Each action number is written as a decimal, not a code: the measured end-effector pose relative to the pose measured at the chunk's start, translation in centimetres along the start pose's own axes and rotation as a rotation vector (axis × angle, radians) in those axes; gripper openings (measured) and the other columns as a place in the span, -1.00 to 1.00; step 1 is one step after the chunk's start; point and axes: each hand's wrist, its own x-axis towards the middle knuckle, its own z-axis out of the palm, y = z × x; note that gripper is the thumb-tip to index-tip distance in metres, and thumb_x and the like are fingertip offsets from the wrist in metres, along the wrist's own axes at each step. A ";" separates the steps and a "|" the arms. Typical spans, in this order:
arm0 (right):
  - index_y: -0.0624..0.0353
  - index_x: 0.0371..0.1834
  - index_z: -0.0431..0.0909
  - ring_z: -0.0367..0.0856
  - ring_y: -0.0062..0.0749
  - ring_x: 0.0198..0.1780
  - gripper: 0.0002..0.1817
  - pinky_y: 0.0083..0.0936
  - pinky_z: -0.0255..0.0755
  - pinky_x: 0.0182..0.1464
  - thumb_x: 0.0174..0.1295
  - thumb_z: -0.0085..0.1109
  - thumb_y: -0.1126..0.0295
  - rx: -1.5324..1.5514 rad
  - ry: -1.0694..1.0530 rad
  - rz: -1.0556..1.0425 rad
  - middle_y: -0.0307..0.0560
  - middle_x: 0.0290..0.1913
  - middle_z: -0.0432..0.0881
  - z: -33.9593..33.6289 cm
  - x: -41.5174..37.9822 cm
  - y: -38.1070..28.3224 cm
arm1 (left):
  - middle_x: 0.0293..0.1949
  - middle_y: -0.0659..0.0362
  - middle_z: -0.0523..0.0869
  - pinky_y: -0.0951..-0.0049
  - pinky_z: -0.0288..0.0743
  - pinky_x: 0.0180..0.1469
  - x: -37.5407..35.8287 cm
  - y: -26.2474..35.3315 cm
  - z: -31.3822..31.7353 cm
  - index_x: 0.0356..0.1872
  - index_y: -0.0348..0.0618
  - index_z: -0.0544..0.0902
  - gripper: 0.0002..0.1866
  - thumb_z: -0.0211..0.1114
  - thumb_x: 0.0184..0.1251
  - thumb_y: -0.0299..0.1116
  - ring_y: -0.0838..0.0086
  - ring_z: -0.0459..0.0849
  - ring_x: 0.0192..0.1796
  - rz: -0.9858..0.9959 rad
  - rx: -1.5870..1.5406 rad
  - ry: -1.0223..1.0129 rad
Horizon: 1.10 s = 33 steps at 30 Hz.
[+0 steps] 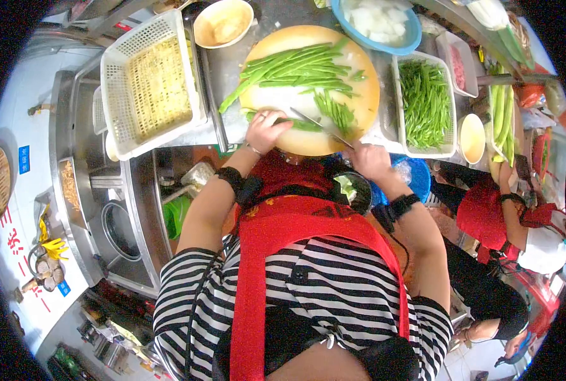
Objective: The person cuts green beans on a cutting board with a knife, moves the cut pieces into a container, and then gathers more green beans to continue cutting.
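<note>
A round wooden cutting board bears a pile of long green beans across its upper part. Cut bean pieces lie to the right, beside the knife. My left hand is at the board's lower left edge, its fingers curled over a small bunch of beans. In my right hand, at the lower right edge, is the handle of a kitchen knife. Its blade points up and left over the board, close to the beans by my left hand. The handle is mostly hidden by my fingers.
A white basket of sliced green beans stands right of the board, near a pale bowl. A blue basin sits behind. On the left are a large white basket and a bowl. Another person works at far right.
</note>
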 end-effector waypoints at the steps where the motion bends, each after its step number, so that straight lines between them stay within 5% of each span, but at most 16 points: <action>1: 0.12 -0.41 0.48 0.58 -0.01 -0.56 -0.70 -0.15 0.46 -0.49 0.22 -0.08 0.13 0.015 0.024 -0.012 0.07 -0.64 0.56 0.1 0.2 0.1 | -0.28 0.28 0.57 0.41 0.41 -0.20 0.1 -0.2 0.1 -0.39 0.07 0.67 -0.80 0.18 -0.10 -0.38 0.39 0.56 -0.27 0.006 -0.006 -0.004; 10: 0.13 -0.32 0.47 0.60 -0.03 -0.54 -0.70 -0.15 0.47 -0.47 0.23 -0.09 0.12 0.007 0.017 0.016 0.08 -0.61 0.58 -0.6 0.9 -0.4 | -0.21 0.27 0.56 0.32 0.39 -0.03 0.4 0.2 0.1 -0.33 0.07 0.66 -0.79 0.22 -0.08 -0.33 0.34 0.55 -0.15 -0.002 0.014 -0.066; 16: 0.16 -0.44 0.48 0.59 -0.06 -0.57 -0.69 -0.20 0.48 -0.49 0.21 -0.08 0.14 0.083 0.036 0.038 0.05 -0.64 0.57 -1.5 0.1 -0.7 | -0.15 0.23 0.54 0.18 0.35 0.07 -1.4 -2.7 -2.7 -0.27 0.10 0.64 -0.75 0.23 -0.07 -0.33 0.25 0.52 -0.06 -0.112 0.129 -0.095; 24: 0.14 -0.35 0.46 0.60 -0.09 -0.56 -0.75 -0.19 0.49 -0.49 0.21 -0.10 0.20 0.132 0.028 0.012 0.04 -0.60 0.59 -1.8 0.4 -0.6 | -0.23 0.34 0.58 0.32 0.42 -0.01 -1.0 -2.5 -1.8 -0.30 0.13 0.67 -0.74 0.20 -0.10 -0.39 0.36 0.53 -0.12 -0.080 0.147 -0.145; 26: 0.14 -0.30 0.45 0.57 -0.01 -0.58 -0.75 -0.16 0.45 -0.52 0.13 0.03 0.18 0.054 0.025 -0.023 0.11 -0.64 0.55 0.8 1.3 -0.4 | -0.23 0.34 0.58 0.34 0.42 -0.03 -0.5 -2.1 -1.7 -0.30 0.14 0.67 -0.74 0.18 -0.10 -0.39 0.38 0.54 -0.15 -0.069 0.155 -0.109; 33: 0.14 -0.36 0.46 0.59 -0.06 -0.58 -0.70 -0.17 0.45 -0.54 0.22 -0.09 0.13 0.046 0.025 -0.011 0.05 -0.62 0.57 -0.5 0.6 -0.4 | -0.26 0.34 0.59 0.35 0.44 -0.06 -0.3 -1.4 -1.0 -0.32 0.10 0.68 -0.74 0.20 -0.14 -0.39 0.40 0.56 -0.17 -0.046 0.109 -0.028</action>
